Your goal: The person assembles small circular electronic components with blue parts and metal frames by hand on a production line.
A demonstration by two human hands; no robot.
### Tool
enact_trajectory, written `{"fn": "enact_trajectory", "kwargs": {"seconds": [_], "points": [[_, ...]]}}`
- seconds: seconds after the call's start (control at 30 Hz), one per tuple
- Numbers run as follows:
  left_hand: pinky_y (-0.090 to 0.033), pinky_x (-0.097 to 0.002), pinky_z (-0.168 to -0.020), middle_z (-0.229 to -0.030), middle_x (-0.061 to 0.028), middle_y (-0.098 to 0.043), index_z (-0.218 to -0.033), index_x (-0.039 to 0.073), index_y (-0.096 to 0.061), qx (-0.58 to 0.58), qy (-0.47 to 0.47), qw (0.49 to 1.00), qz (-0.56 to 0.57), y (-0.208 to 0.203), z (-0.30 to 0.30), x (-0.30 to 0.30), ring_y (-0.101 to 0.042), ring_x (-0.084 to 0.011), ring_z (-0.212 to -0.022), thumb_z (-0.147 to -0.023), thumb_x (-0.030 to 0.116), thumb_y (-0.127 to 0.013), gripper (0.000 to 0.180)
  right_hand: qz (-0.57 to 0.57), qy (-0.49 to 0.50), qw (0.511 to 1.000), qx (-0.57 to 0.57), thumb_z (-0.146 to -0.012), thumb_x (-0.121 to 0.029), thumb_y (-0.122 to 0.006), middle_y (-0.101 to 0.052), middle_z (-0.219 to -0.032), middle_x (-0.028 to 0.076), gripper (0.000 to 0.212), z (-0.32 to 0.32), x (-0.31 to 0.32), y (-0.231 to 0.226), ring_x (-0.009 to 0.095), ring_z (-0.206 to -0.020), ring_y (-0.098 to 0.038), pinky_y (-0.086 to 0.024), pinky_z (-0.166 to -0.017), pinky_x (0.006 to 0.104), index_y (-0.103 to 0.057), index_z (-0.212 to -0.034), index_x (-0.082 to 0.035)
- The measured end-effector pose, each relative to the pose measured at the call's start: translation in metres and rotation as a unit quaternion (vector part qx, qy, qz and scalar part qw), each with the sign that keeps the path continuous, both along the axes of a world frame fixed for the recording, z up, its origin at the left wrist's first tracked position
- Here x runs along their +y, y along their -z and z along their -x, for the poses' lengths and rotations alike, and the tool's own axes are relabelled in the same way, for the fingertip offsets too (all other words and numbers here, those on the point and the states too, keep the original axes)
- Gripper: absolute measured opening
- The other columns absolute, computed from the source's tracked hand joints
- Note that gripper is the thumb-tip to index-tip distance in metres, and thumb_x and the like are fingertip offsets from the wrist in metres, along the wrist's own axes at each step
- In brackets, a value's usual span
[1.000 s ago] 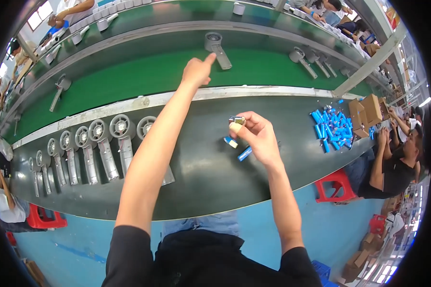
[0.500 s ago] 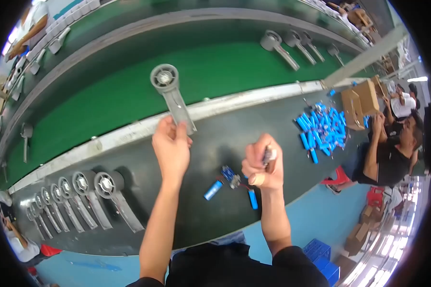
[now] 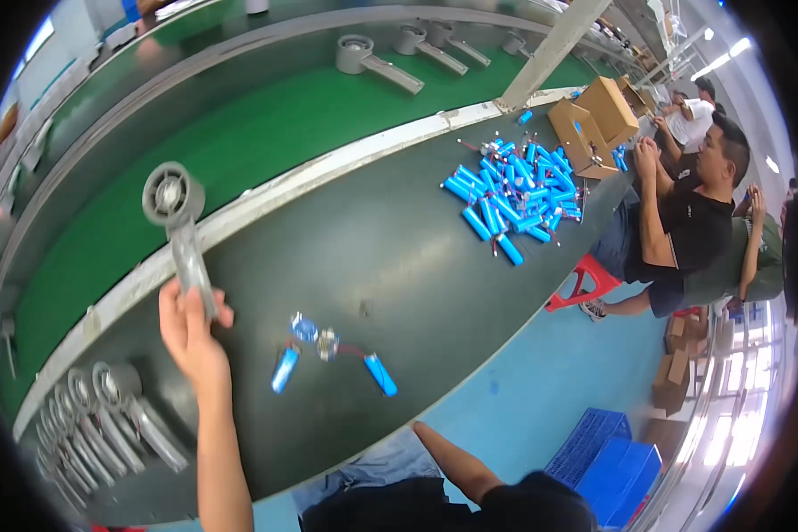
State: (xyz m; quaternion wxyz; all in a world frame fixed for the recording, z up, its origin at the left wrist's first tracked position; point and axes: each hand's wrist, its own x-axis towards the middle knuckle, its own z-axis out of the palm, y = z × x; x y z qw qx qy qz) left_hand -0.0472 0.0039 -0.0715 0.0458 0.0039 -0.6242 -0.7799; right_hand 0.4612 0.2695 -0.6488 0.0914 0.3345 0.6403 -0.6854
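My left hand (image 3: 193, 344) grips the lower handle of a grey plastic handheld-fan housing (image 3: 188, 257), its round head tilted up over the white rail. On the dark bench to the right of this hand lie two blue cylindrical batteries, one on the left (image 3: 285, 370) and one on the right (image 3: 380, 375). Between them sit a small blue part (image 3: 304, 327) and a silvery round part (image 3: 327, 344); a red wire joins the right battery to the silvery part. Only part of my right forearm (image 3: 457, 461) shows at the lower edge; its hand is out of sight.
Several similar grey housings (image 3: 120, 390) stand in a row at the left. A heap of blue batteries (image 3: 514, 191) lies toward the right, beside an open cardboard box (image 3: 585, 133). More housings (image 3: 355, 55) rest on the green belt (image 3: 266, 133). A co-worker (image 3: 692, 204) sits at the right.
My view has turned to the right. The left hand still holds the housing. My right hand, earlier closed around a small tool-like object above the bench, has dropped out of view.
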Motion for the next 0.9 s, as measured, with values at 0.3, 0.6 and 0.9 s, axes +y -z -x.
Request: {"fn": "enact_trajectory", "kwargs": {"seconds": [0.3, 0.6, 0.9], "points": [[-0.042, -0.0235, -0.054, -0.077, -0.0074, -0.059, -0.115, 0.0, -0.05, -0.005, -0.056, 0.991, 0.125, -0.003, -0.035, -0.038, -0.052, -0.0108, -0.057, -0.103, 0.017, -0.046, 0.021, -0.214, -0.033, 0.972, -0.087, -0.094, -0.035, -0.057, -0.065, -0.113, 0.017, 0.04, -0.065, -0.002, -0.081, 0.028, -0.102, -0.063, -0.05, -0.088, 0.0451, -0.065, -0.115, -0.002], [-0.042, -0.0254, -0.048, -0.074, -0.01, -0.061, -0.133, 0.004, -0.044, -0.173, -0.107, 0.978, 0.044, -0.002, -0.058, -0.039, -0.055, -0.0145, -0.054, -0.102, 0.024, -0.05, 0.038, -0.397, -0.227, 0.87, -0.182, -0.093, -0.047, -0.055, -0.07, -0.089, 0.026, 0.052, 0.209, 0.071, -0.244, 0.039, -0.081, -0.068, -0.052, -0.076, 0.0503, -0.071, -0.097, 0.002], [-0.045, -0.0245, -0.049, -0.069, -0.0097, -0.064, -0.112, 0.0, -0.055, -0.18, -0.007, 0.97, 0.166, -0.029, -0.074, -0.038, -0.059, -0.0143, -0.052, -0.1, 0.018, -0.055, 0.021, 0.191, -0.312, 0.921, 0.136, -0.104, -0.04, -0.048, -0.048, -0.068, 0.005, 0.04, 0.29, -0.002, -0.664, 0.014, -0.063, -0.045, -0.037, -0.054, 0.0307, -0.053, -0.085, -0.005]]}}
